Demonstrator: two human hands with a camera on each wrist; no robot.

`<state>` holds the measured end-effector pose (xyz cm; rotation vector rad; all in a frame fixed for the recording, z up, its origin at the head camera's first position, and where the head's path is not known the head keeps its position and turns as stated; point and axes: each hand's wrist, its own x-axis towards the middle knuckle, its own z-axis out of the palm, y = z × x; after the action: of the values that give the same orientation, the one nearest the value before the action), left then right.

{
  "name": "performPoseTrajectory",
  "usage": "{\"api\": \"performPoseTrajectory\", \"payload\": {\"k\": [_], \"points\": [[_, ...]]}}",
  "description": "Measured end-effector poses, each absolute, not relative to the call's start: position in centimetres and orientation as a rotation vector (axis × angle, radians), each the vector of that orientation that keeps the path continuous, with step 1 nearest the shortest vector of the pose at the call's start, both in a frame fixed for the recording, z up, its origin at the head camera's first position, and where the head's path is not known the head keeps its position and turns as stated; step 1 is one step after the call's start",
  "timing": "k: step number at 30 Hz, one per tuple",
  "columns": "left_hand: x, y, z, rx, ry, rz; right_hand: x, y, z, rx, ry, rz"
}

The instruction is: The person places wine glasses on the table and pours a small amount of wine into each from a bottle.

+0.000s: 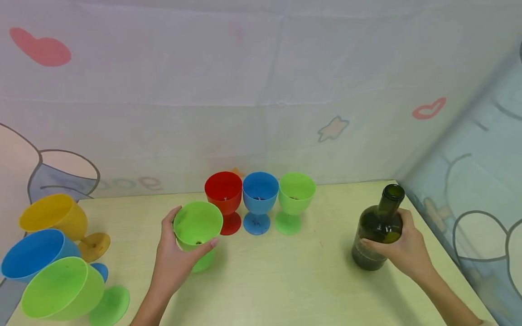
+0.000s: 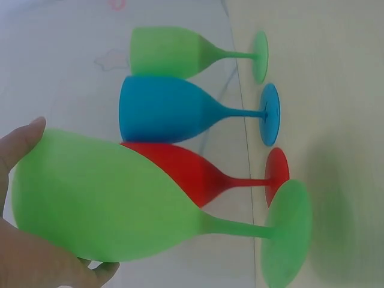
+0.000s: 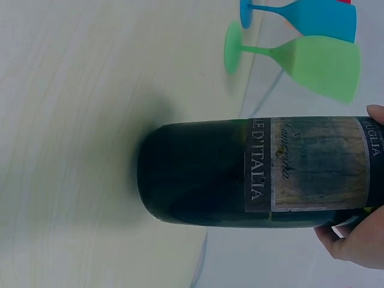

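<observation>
My left hand grips a light green plastic goblet round its bowl, thumb on the near side. In the left wrist view this goblet is upright on its stem; whether its foot touches the table I cannot tell. Just behind it stand a red goblet, a blue goblet and another green goblet in a row. On the right, my right hand holds a dark green wine bottle round its upper body. Its label shows in the right wrist view.
At the left edge are a yellow goblet, a blue goblet and a green goblet, close together. A pale wooden table lies under everything. Printed cloth hangs behind it and along the right side.
</observation>
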<state>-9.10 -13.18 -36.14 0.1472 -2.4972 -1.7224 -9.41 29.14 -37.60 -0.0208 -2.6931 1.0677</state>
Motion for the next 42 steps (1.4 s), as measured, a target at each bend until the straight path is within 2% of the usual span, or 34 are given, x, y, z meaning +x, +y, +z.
{"api": "performPoseTrajectory", "payload": {"k": [17, 42], "points": [[-8.7, -9.0, -36.5, -0.066, -2.568, -1.756, -9.4, 26.4, -37.9, 0.187, -2.636, 0.999], [-7.7, -6.4, -36.8, -0.286, -2.643, -1.763, -9.5, 23.0, -39.2, 0.489, -2.551, 0.696]]}}
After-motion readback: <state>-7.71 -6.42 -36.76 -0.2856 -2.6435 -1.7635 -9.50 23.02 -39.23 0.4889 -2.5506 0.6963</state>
